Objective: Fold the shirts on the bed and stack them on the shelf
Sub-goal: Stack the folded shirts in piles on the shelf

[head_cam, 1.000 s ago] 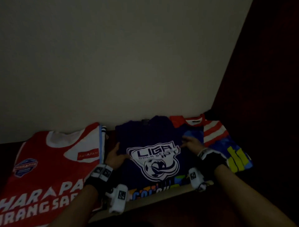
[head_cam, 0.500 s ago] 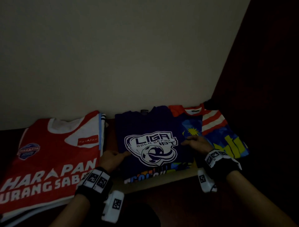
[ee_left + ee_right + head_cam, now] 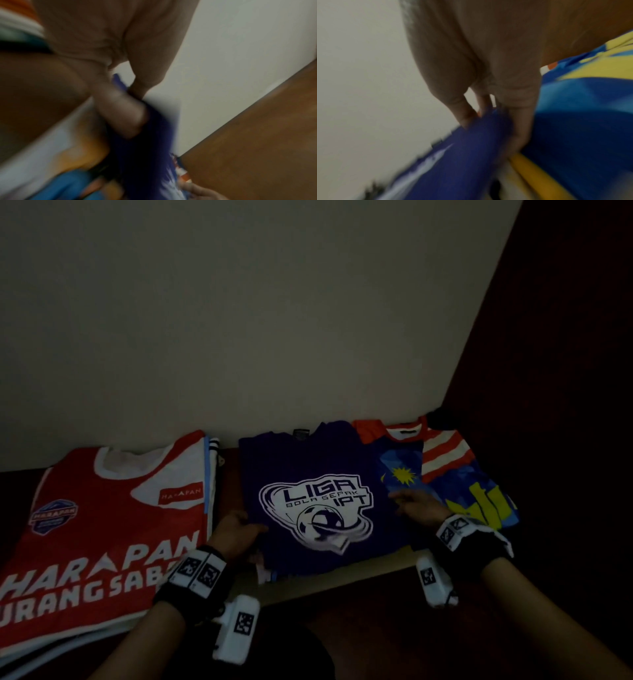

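A folded purple shirt (image 3: 318, 460) with a white "LIGA" football logo lies flat in the middle of the wooden shelf (image 3: 342, 580). My left hand (image 3: 236, 530) holds its left edge; in the left wrist view the thumb (image 3: 123, 113) pinches the purple fabric (image 3: 150, 155) against the fingers. My right hand (image 3: 416, 505) holds the right edge; in the right wrist view the purple fold (image 3: 462, 155) sits between thumb and fingers (image 3: 520, 128). Other folded shirts lie beneath it, mostly hidden.
A stack topped by a red and white shirt (image 3: 113, 525) fills the shelf's left side. A blue, yellow and red-striped shirt (image 3: 472, 487) lies at the right, against a dark side panel (image 3: 565, 371). A pale wall (image 3: 274, 320) backs the shelf.
Both hands have drawn back along the purple shirt's sides. The shirt now covers the colourful print that showed below its front edge before.
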`<action>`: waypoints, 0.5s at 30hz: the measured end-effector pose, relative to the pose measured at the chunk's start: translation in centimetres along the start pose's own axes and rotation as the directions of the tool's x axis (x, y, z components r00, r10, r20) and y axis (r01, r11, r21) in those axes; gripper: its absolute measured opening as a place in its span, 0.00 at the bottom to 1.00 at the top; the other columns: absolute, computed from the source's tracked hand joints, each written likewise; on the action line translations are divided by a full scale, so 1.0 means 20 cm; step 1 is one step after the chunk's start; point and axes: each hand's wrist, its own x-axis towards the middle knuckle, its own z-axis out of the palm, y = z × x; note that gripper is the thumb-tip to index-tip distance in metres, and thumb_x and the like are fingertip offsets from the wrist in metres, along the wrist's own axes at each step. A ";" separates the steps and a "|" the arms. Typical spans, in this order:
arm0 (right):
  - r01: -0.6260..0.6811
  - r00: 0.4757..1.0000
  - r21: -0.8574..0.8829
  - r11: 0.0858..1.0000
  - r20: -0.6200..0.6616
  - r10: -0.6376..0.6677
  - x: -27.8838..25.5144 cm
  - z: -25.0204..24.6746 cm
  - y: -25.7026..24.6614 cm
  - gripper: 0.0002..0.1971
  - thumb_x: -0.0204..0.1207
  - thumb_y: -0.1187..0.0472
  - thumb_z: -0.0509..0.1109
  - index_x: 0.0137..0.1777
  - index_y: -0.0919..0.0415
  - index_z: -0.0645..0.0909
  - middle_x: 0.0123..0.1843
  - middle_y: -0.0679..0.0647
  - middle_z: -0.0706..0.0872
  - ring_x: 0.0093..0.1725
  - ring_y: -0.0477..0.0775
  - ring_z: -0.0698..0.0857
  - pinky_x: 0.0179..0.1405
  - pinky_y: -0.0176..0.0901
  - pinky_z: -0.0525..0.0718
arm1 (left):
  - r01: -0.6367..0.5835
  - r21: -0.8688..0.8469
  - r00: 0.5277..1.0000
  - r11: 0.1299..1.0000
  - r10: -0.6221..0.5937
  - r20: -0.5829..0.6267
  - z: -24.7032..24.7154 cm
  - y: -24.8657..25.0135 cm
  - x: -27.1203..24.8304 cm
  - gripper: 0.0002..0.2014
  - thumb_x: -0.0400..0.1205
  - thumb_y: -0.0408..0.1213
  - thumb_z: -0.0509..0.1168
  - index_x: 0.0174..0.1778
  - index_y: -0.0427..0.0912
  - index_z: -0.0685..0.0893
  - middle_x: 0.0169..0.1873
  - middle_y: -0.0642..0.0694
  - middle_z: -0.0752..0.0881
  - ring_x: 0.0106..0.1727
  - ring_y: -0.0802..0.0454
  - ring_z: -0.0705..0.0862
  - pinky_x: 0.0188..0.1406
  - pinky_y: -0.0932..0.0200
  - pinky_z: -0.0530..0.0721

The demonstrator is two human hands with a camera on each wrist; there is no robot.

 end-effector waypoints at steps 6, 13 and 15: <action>-0.074 0.993 0.018 0.997 -0.095 0.076 0.09 0.05 -0.01 0.32 0.75 0.63 0.76 0.77 0.64 0.68 0.74 0.63 0.75 0.69 0.63 0.77 0.63 0.49 0.77 | 0.033 -0.070 0.997 0.997 -0.037 -0.063 0.00 0.02 0.11 0.35 0.76 0.47 0.75 0.72 0.31 0.73 0.67 0.36 0.80 0.62 0.37 0.82 0.30 0.57 0.82; -0.159 0.984 -0.174 0.972 -0.103 0.142 0.36 0.04 -0.24 0.36 0.76 0.47 0.74 0.78 0.65 0.67 0.79 0.61 0.71 0.75 0.62 0.73 0.70 0.48 0.74 | 0.057 0.015 0.991 0.998 -0.055 -0.122 -0.06 0.24 0.41 0.46 0.76 0.55 0.74 0.81 0.30 0.64 0.77 0.32 0.71 0.73 0.34 0.74 0.70 0.49 0.76; -0.165 0.982 -0.196 0.967 -0.123 0.143 0.44 0.04 -0.32 0.37 0.77 0.46 0.72 0.79 0.68 0.66 0.77 0.61 0.73 0.73 0.62 0.75 0.64 0.45 0.76 | 0.034 0.026 0.994 0.999 -0.031 -0.102 -0.08 0.29 0.49 0.47 0.75 0.56 0.73 0.82 0.33 0.62 0.78 0.35 0.70 0.74 0.35 0.74 0.72 0.49 0.76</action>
